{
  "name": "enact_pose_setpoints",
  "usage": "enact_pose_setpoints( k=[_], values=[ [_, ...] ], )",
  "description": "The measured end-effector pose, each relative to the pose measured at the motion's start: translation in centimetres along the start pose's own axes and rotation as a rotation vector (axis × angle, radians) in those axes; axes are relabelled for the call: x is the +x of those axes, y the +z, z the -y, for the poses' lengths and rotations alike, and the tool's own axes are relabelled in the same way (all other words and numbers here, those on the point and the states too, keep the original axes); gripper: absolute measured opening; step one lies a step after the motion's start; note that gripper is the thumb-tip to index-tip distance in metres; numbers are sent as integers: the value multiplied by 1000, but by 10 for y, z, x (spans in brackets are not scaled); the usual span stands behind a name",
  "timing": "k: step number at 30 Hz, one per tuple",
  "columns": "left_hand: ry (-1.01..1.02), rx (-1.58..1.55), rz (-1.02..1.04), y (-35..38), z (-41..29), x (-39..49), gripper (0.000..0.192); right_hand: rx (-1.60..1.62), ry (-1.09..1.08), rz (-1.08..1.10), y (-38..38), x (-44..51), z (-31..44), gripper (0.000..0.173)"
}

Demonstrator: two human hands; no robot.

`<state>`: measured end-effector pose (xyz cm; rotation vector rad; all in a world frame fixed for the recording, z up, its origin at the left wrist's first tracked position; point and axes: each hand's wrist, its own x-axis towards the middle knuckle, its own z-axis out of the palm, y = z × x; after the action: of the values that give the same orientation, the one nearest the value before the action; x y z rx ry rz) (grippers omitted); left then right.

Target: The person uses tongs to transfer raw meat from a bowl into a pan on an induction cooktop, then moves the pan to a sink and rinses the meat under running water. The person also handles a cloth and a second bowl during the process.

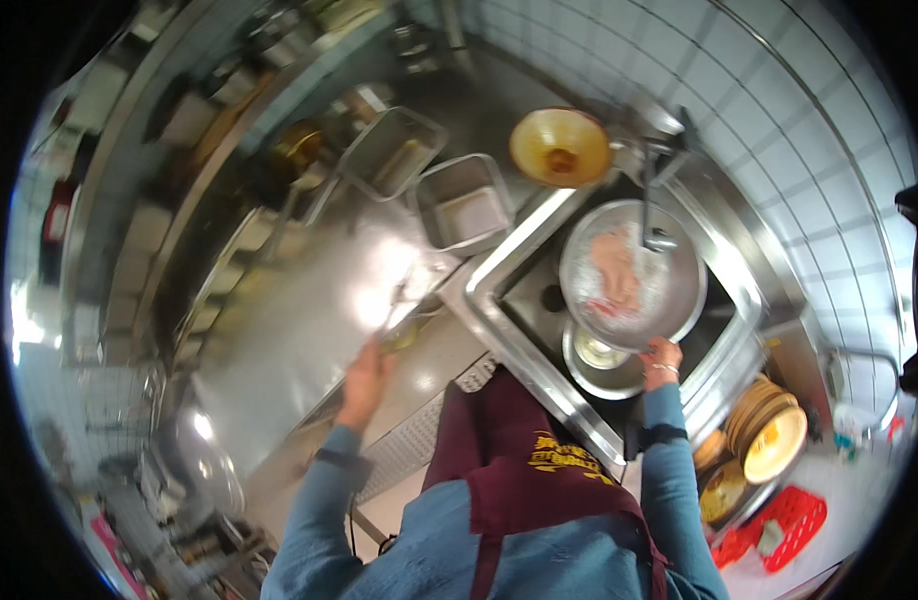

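Observation:
My right hand [661, 361] grips the near rim of a large metal bowl [569, 289] in the sink. Pinkish raw meat [615, 266] lies in foamy water in that bowl, beneath the faucet spout [646, 199]. A smaller metal bowl [622, 385] sits partly under the large one and holds something pale. To the left, my left hand [365, 386] is blurred over the front edge of the steel counter [301, 330]. A thin dark shape extends above its fingers; whether the hand holds it cannot be made out.
Two rectangular metal pans [463, 244] [391, 154] stand on the counter behind the sink's left corner. An amber bowl [560, 146] is by the faucet. Stacked round containers [774, 442] and a red perforated basket [800, 529] are at the lower right. Shelves [196, 195] run along the left.

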<state>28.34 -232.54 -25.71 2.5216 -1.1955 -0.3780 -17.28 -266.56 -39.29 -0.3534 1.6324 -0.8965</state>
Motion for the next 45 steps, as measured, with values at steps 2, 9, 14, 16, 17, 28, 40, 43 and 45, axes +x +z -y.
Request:
enact_pose_setpoints(
  k=[2,9,14,16,17,28,40,43,45],
  values=[
    [-64,49,-41,2,27,9,55,-1,-1,-30,4,-6,0,30],
    [66,485,-172,10,11,65,60,126,14,-12,15,-19,-2,37],
    [482,-9,-177,21,-157,109,43,166,13,-44,24,-27,-8,37],
    [718,-167,-167,33,-239,138,40,185,-19,-43,28,-30,-11,38],
    [836,-113,-198,40,-277,151,41,165,-11,-52,28,-32,-11,38],
    [984,215,-142,65,-496,293,61,262,-127,-201,45,-47,-18,49],
    [1115,224,62,96,-496,361,82,215,-119,-373,39,-78,-42,50],
    [1092,54,109,76,-500,337,70,148,-94,-444,17,-104,-41,51],
    [1204,-110,-81,71,-487,288,60,118,-103,-478,2,-124,-44,49]
  ],
)
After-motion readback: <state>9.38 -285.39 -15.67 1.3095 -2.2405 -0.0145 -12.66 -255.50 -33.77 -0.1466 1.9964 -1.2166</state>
